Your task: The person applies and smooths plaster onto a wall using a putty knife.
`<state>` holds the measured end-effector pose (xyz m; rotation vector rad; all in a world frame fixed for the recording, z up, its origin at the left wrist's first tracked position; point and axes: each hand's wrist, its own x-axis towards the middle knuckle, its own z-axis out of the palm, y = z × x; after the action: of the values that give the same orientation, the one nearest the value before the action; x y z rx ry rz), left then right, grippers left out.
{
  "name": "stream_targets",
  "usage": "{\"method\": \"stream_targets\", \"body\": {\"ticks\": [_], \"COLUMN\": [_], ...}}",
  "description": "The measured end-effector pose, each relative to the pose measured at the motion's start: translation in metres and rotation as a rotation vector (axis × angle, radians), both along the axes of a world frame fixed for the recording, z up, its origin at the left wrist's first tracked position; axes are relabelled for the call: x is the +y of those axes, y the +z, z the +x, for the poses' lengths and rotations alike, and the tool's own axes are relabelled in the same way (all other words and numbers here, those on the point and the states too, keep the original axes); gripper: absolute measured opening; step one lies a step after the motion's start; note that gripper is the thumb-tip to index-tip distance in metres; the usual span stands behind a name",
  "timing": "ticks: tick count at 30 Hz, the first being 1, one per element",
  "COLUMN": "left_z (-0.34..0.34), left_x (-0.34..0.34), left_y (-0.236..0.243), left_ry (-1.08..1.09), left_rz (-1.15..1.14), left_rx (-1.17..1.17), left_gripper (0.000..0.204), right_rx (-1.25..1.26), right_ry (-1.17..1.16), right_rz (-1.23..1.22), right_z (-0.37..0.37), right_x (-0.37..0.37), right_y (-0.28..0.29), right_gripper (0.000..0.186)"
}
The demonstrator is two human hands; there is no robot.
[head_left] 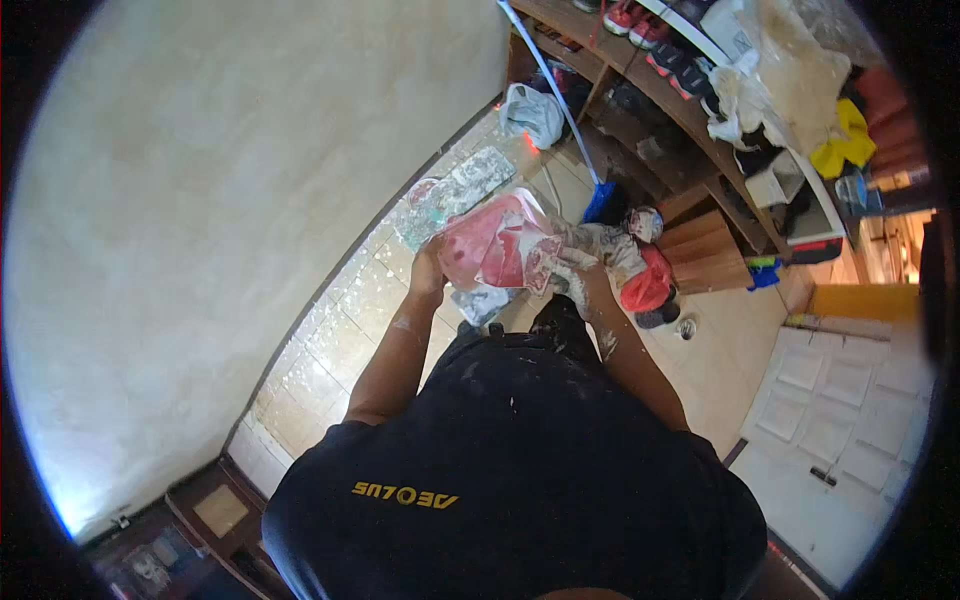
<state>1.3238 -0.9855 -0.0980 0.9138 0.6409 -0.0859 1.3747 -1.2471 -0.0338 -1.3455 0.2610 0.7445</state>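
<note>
A pink, tub-like plastic thing (470, 245), smeared with white paste, is in front of me at about waist height. Its left edge is gripped by my left hand (430, 270), with most of the fingers hidden behind it. At its right side is my right hand (577, 275), coated in white residue, its fingers closed around something. A red piece with white smears (515, 255) lies over the tub's right part, close to those fingers. Whether that piece is separate from the tub, I cannot tell.
White splatter marks the tiled floor (335, 340) along the pale wall (220, 200). Past the tub lies a paste-covered board (470, 185). A blue broom (600, 200) leans by a wooden shelf unit (640, 60) holding shoes. A red bag (650, 280) sits at the right.
</note>
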Motion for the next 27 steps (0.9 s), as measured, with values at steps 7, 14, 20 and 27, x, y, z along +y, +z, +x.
{"method": "stream_targets", "body": {"ticks": [7,14,20,27], "left_z": [0.026,0.045,0.047,0.029], "left_x": [-0.033,-0.079,-0.092,-0.088], "left_y": [-0.014,-0.003,0.009,0.011], "left_ry": [0.283,0.501,0.696,0.782], "left_rz": [-0.026,0.033,0.004,-0.013], "left_rx": [0.057,0.069,0.113,0.086], "left_gripper": [0.042,0.045,0.042,0.042], "right_rx": [0.113,-0.474,0.149,0.295], "right_ry": [0.216,0.758,0.622,0.602], "right_rz": [0.185,-0.110,0.121,0.153], "right_z": [0.121,0.206,0.215,0.218], "right_x": [-0.028,-0.023,-0.010,0.004], "right_y": [-0.030,-0.047,0.001,0.009], "right_gripper": [0.026,0.022,0.017,0.019]}}
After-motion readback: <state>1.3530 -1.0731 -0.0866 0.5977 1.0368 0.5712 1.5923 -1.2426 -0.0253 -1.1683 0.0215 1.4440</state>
